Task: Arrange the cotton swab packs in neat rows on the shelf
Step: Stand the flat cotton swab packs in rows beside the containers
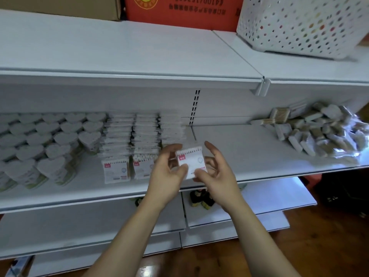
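Observation:
A white cotton swab pack with a small red label is held upright just above the front of the middle shelf. My left hand pinches its left side and my right hand pinches its lower right corner. Directly left of it stand rows of the same packs, three columns running back to the shelf wall, with the two front packs facing me. The front of the third column is hidden behind my left hand.
Heart-shaped swab boxes fill the shelf's left part. A loose heap of swab packs lies at the right. A perforated white basket and cardboard boxes sit on the top shelf. Lower shelves and a wooden floor lie below.

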The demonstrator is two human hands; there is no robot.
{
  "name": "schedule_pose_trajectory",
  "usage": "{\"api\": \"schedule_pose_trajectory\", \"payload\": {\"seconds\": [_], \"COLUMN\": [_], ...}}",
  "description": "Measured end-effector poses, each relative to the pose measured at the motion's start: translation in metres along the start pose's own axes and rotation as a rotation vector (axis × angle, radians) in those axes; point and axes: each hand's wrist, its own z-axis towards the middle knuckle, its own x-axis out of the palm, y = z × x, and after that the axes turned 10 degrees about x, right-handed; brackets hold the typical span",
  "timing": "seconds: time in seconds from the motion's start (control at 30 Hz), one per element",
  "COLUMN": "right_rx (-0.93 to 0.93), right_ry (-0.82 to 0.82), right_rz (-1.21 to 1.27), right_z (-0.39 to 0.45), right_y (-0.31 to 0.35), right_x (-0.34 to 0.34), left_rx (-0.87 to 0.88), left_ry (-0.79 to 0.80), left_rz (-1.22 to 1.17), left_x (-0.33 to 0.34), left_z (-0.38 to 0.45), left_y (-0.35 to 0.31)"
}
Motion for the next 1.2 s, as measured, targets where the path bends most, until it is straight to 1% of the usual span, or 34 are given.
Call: {"api": "schedule_pose_trajectory", "payload": {"seconds": [0.1, 0.2, 0.3, 0.4, 0.47, 0.5, 0.53, 0.6, 0.63, 0.7, 0.8, 1.03, 1.1, 1.2], "right_rx": [0.011, -0.098, -0.179, -0.305, -0.358, -0.358, -0.356, -0.393, -0.414, -0.440, -0.445, -0.473, -0.495, -0.534], "right_ry": [-0.006, -0.010, 0.012, 0.092, 0.047, -0.002, -0.052, -0.122, -0.129, -0.111, -0.102, -0.079, -0.112, -0.213], "right_rz": [-0.031, -0.139, -0.215, -0.454, -0.574, -0.582, -0.556, -0.515, -0.531, -0.580, -0.646, -0.758, -0.815, -0.943], "right_z": [0.007, 0.021, 0.046, 0.081, 0.108, 0.121, 0.135, 0.163, 0.176, 0.200, 0.226, 0.259, 0.264, 0.269], "right_y": [0.002, 0.003, 0.005, 0.004, 0.003, 0.001, -0.002, -0.011, -0.015, -0.020, -0.021, -0.035, -0.043, -0.047], "right_x": [-0.014, -0.030, -0.053, -0.073, -0.082, -0.085, -0.086, -0.086, -0.083, -0.073, -0.055, -0.029, -0.028, -0.029], "left_rx": [0.000, 0.040, 0.072, 0.095, 0.126, 0.139, 0.159, 0.149, 0.111, 0.038, -0.018, -0.016, -0.015, -0.023], "left_ry": [-0.012, 0.034, 0.028, 0.044, 0.042, 0.055, 0.079, 0.175, 0.232, 0.335, 0.402, 0.413, 0.410, 0.403], "left_rz": [0.032, 0.144, 0.264, 0.352, 0.445, 0.541, 0.688, 1.063, 1.214, 1.374, 1.441, 1.509, 1.496, 1.482], "left_x": [0.013, 0.026, 0.037, 0.052, 0.058, 0.058, 0.056, 0.050, 0.048, 0.045, 0.043, 0.039, 0.039, 0.039], "left_z": [0.006, 0.017, 0.033, 0.049, 0.061, 0.066, 0.073, 0.084, 0.088, 0.094, 0.099, 0.097, 0.096, 0.096], "left_y": [-0.001, -0.001, 0.001, 0.005, 0.007, 0.009, 0.012, 0.018, 0.021, 0.028, 0.038, 0.053, 0.052, 0.050]}}
